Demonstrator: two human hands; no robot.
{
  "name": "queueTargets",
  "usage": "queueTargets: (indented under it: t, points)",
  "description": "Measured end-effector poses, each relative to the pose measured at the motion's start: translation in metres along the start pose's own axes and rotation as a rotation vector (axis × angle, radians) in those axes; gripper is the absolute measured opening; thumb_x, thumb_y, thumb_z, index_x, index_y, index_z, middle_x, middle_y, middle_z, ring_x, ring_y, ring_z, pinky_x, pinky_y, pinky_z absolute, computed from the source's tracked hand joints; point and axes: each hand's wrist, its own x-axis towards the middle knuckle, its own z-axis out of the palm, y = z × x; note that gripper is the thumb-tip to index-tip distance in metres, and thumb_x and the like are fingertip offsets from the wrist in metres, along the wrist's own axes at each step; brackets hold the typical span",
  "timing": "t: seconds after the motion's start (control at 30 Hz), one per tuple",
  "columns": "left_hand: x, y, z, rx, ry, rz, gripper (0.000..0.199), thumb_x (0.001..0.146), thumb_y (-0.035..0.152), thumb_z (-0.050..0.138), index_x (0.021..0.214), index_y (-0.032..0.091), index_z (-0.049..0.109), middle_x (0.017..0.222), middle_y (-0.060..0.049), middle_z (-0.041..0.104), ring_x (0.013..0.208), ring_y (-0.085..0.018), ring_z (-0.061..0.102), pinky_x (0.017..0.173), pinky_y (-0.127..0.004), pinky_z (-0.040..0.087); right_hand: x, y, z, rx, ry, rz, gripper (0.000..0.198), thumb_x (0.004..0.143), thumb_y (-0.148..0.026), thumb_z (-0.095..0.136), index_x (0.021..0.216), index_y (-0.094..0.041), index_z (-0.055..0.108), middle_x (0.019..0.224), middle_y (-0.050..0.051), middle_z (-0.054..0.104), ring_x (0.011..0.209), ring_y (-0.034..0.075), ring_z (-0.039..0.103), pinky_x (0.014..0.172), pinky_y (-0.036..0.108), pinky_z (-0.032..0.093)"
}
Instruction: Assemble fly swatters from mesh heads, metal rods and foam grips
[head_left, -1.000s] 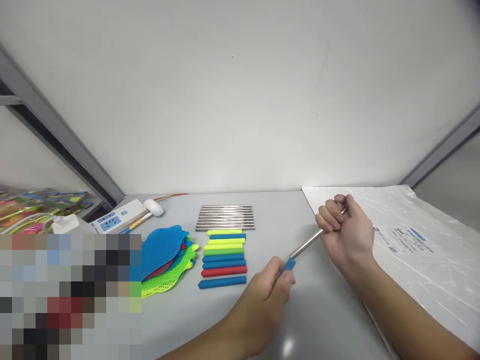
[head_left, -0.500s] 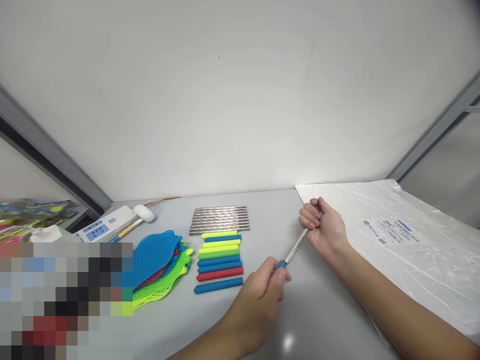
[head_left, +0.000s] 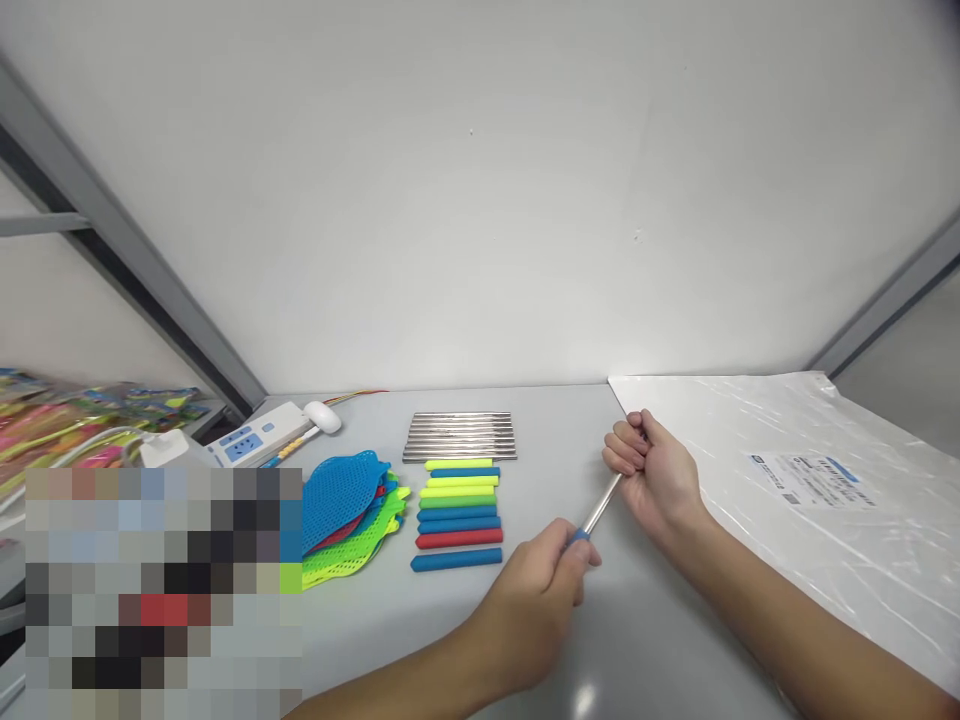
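Note:
My left hand (head_left: 534,595) is closed around a blue plastic handle (head_left: 578,537), most of which its fingers hide. A shiny metal rod (head_left: 602,503) runs up from that handle at a slant into my right hand (head_left: 654,465), which is wrapped round the rod's upper part. To the left of my hands lies a column of several coloured handles (head_left: 459,539) in blue, red, green and yellow. Behind them is a neat row of metal rods (head_left: 460,437). Mesh fly swatter heads (head_left: 346,492), blue on top with red and green below, are stacked farther left.
A white power strip (head_left: 259,435) and a white rounded object (head_left: 322,417) sit at the back left. Bright packaged goods (head_left: 97,415) lie beyond them. White plastic sheeting with a label (head_left: 814,480) covers the right side. A pale wall (head_left: 480,250) rises behind.
The view has turned a little left, so the table's contents appear farther right. Both hands keep their grip, and slightly less of the rod shows between them.

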Motion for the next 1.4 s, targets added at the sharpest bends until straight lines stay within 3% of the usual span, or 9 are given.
queueTargets:
  t: [0.23,0.43,0.53,0.73,0.9,1.1,1.4]
  points:
    - [0.002,-0.007,-0.002,-0.107,0.01,0.012,0.03,0.096,0.045,0.037,0.08,0.02,0.045,0.061,0.005,0.044,0.052,-0.009,0.035,0.051,-0.021,0.029,-0.038,0.03,0.009,-0.014,-0.142,0.217,0.027,0.089,-0.035,0.057,0.071,-0.019,0.045,0.06,-0.007,0.025,0.046,0.007,0.021,0.04,0.018,0.029]
    - [0.003,-0.003,-0.005,-0.295,-0.093,-0.114,0.029,0.093,0.047,0.039,0.094,0.02,0.049,0.059,0.008,0.04,0.037,-0.006,0.026,0.035,-0.019,0.026,-0.032,0.021,0.005,-0.008,-0.211,0.377,0.02,0.09,-0.033,0.057,0.078,-0.017,0.054,0.059,-0.007,0.028,0.048,0.007,0.028,0.047,0.021,0.041]
    - [0.005,0.0,-0.01,-0.354,-0.173,-0.152,0.027,0.092,0.046,0.042,0.093,0.02,0.051,0.056,0.01,0.035,0.032,-0.005,0.024,0.034,-0.02,0.03,-0.025,0.018,0.003,0.019,-0.18,0.444,0.018,0.089,-0.031,0.058,0.08,-0.016,0.056,0.056,-0.008,0.024,0.045,0.005,0.025,0.042,0.019,0.038]
    - [-0.002,0.008,-0.019,-0.48,-0.332,-0.204,0.032,0.091,0.047,0.045,0.092,0.018,0.056,0.06,0.008,0.04,0.037,-0.004,0.028,0.047,-0.023,0.039,-0.009,0.007,-0.003,0.06,-0.086,0.351,0.021,0.092,-0.028,0.052,0.075,-0.017,0.053,0.052,-0.01,0.015,0.04,0.005,0.013,0.031,0.018,0.022]
    - [-0.006,0.008,-0.015,-0.552,-0.249,-0.273,0.029,0.094,0.046,0.042,0.084,0.019,0.048,0.057,0.009,0.029,0.044,-0.005,0.02,0.044,-0.019,0.027,-0.001,0.003,-0.004,0.059,-0.08,0.311,0.029,0.096,-0.03,0.045,0.071,-0.017,0.049,0.051,-0.01,0.014,0.039,0.005,0.01,0.03,0.019,0.017]
    - [-0.006,0.006,-0.008,-0.441,-0.158,-0.258,0.028,0.096,0.044,0.034,0.082,0.022,0.043,0.054,0.009,0.031,0.041,-0.006,0.02,0.038,-0.019,0.021,-0.007,0.015,0.0,-0.009,-0.021,0.289,0.032,0.098,-0.032,0.042,0.069,-0.019,0.045,0.05,-0.01,0.016,0.039,0.006,0.008,0.03,0.019,0.014]
    - [-0.004,-0.002,-0.007,-0.373,-0.213,-0.217,0.029,0.096,0.047,0.036,0.079,0.023,0.039,0.054,0.009,0.033,0.039,-0.006,0.022,0.035,-0.019,0.022,-0.02,0.02,0.01,-0.067,0.033,0.264,0.032,0.097,-0.031,0.045,0.067,-0.02,0.04,0.048,-0.011,0.014,0.04,0.006,0.008,0.032,0.019,0.02]
